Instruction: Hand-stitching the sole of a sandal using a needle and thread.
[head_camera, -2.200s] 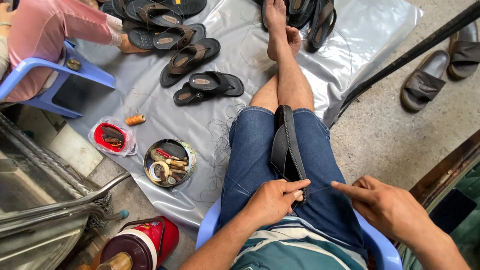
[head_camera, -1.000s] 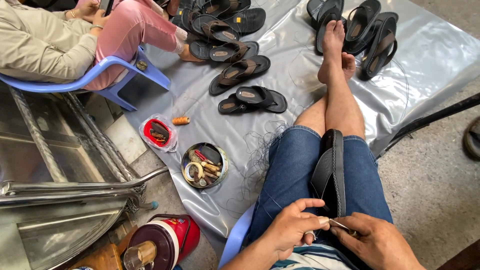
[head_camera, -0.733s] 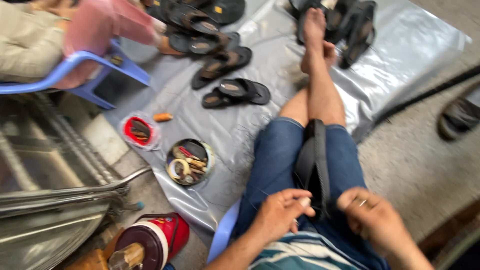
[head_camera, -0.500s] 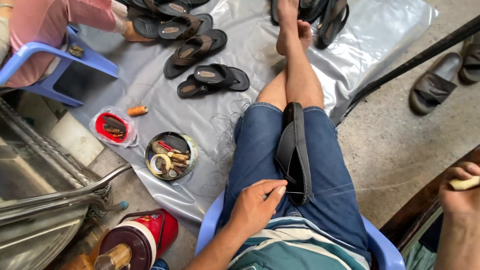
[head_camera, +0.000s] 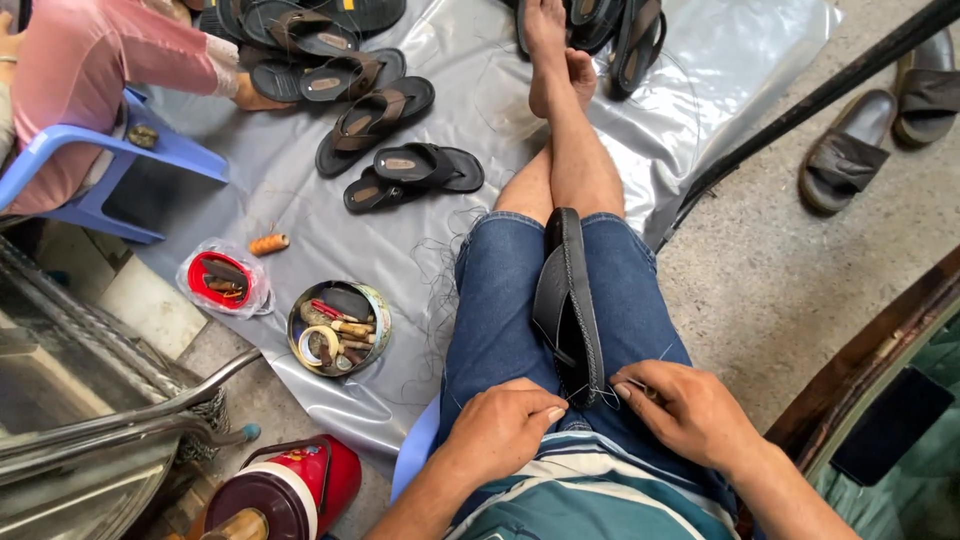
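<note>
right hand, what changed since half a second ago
The right hand came back in from the far right to the near end of the sole on the lap, pinching thread beside the left hand. Left hand, sole, tin and sandals stayed put.

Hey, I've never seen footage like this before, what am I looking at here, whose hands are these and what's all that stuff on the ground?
There is only one picture, taken by a camera worn on a person's head and looking down at their own lap and legs. No machine is involved, just two bare hands. The person sits on a blue chair with a dark sandal standing on edge between the thighs. The left hand and the right hand meet at its near end, pinching thin thread there. On the ground lies a grey plastic sheet with more dark sandals, a round tin of small tools and an orange thread spool. At top left another person in pink sits on a blue chair.
</note>
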